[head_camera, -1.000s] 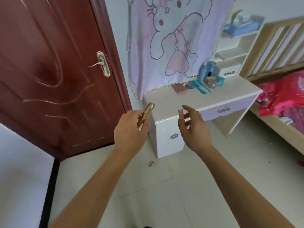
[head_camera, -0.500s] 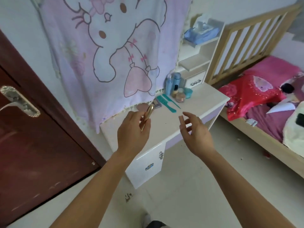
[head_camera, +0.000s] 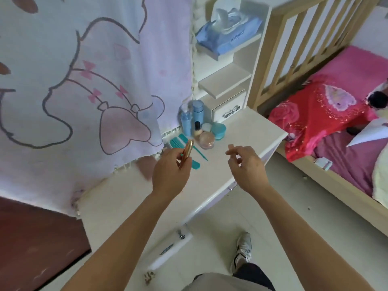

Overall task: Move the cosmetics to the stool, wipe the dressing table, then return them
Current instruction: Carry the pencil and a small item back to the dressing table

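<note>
Head view: L hand (head_camera: 171, 173) held over the white surface (head_camera: 126, 196), fingers and thumb curled round a slim gold tube (head_camera: 187, 153). Tube is tilted, upper end pointed toward the back wall, lower end hidden in the grip. R hand (head_camera: 246, 169) is raised beside it, well apart, w/ nothing held; fingers loosely bent, index partly extended. Other cosmetics are grouped at the back of the surface by the shelf unit: two blue bottles (head_camera: 197, 110) upright side by side, black-capped bottle (head_camera: 197, 128) in front, then teal jar (head_camera: 218, 131) and clear pinkish jar (head_camera: 206, 140) close together; contact can't be told. Teal combs (head_camera: 178, 141) are laid flat just left of the jars, partly covered by L hand and tube. Cartoon-print blanket (head_camera: 84, 80) is hung behind the surface. Wipes pack (head_camera: 228, 36) is set on the top shelf. Bed (head_camera: 346, 114) w/ red cover is seen at right.
</note>
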Action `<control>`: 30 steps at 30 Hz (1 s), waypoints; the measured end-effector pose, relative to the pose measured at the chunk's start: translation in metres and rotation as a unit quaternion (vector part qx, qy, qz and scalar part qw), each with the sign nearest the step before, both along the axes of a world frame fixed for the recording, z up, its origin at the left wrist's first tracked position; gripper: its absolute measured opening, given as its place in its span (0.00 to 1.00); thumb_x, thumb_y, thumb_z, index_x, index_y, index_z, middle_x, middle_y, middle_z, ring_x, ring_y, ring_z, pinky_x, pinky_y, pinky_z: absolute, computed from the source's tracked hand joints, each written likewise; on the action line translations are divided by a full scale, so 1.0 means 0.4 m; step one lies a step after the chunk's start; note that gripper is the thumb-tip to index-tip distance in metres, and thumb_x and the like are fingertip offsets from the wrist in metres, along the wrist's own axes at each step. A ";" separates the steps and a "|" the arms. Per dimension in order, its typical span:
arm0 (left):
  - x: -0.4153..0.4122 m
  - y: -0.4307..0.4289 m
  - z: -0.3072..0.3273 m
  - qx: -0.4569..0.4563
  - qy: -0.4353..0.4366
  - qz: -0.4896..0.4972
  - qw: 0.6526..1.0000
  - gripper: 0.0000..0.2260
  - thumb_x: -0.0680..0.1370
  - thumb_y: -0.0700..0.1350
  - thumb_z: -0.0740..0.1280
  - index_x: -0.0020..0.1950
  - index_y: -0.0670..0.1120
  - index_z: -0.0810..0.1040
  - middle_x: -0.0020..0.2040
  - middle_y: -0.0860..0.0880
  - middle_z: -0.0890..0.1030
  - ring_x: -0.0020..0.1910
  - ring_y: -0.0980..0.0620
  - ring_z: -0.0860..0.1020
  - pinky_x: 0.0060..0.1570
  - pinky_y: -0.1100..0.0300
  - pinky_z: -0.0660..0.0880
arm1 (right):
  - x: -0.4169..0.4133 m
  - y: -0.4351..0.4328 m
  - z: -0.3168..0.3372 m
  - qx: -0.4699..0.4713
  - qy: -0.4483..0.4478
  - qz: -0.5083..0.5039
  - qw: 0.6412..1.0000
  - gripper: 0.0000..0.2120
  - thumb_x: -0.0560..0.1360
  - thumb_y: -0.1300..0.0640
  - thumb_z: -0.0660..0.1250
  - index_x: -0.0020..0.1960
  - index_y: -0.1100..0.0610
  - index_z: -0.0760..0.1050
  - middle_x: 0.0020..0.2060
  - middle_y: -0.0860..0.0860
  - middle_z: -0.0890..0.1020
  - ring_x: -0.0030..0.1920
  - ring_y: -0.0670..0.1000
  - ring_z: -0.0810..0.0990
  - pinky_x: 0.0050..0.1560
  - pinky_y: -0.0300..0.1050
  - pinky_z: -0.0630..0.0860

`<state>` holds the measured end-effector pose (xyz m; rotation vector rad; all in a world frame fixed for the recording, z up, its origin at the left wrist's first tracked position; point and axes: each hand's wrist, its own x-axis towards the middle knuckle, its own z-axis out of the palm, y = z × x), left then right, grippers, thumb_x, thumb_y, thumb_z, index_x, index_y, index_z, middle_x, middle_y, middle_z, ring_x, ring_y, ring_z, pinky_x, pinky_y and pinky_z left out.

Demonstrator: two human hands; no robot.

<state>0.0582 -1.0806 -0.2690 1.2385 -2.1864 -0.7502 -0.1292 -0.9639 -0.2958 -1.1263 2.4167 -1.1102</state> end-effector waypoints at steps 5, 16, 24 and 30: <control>-0.093 -0.073 -0.048 0.038 -0.038 0.091 0.994 0.03 0.77 0.49 0.69 0.48 0.52 0.79 0.39 0.58 0.77 0.37 0.60 0.77 0.38 0.59 0.78 | -0.145 -0.158 -0.045 0.079 -0.003 0.130 0.988 0.11 0.79 0.57 0.62 0.59 0.51 0.79 0.56 0.51 0.77 0.47 0.54 0.81 0.51 0.49 0.78; -0.059 -0.128 -0.198 0.242 -0.052 0.270 0.931 0.12 0.72 0.46 0.68 0.56 0.51 0.79 0.42 0.53 0.82 0.40 0.52 0.81 0.46 0.55 0.77 | -0.150 -0.427 -0.164 0.167 -0.053 0.309 0.935 0.21 0.76 0.58 0.65 0.68 0.48 0.73 0.61 0.49 0.71 0.55 0.53 0.78 0.52 0.40 0.74; 0.100 -0.184 -0.342 0.278 -0.083 0.318 0.903 0.10 0.76 0.46 0.67 0.56 0.48 0.77 0.50 0.49 0.78 0.44 0.52 0.77 0.44 0.60 0.68 | 0.029 -0.474 -0.305 0.221 -0.089 0.356 0.904 0.22 0.75 0.64 0.64 0.67 0.50 0.75 0.59 0.49 0.71 0.53 0.50 0.77 0.60 0.44 0.74; 0.222 -0.268 -0.427 0.303 -0.106 0.330 0.888 0.10 0.78 0.46 0.66 0.57 0.46 0.77 0.51 0.47 0.78 0.47 0.48 0.78 0.48 0.55 0.73 | 0.192 -0.562 -0.381 0.238 -0.069 0.364 0.898 0.19 0.75 0.65 0.63 0.64 0.53 0.76 0.60 0.52 0.73 0.50 0.51 0.79 0.55 0.42 0.75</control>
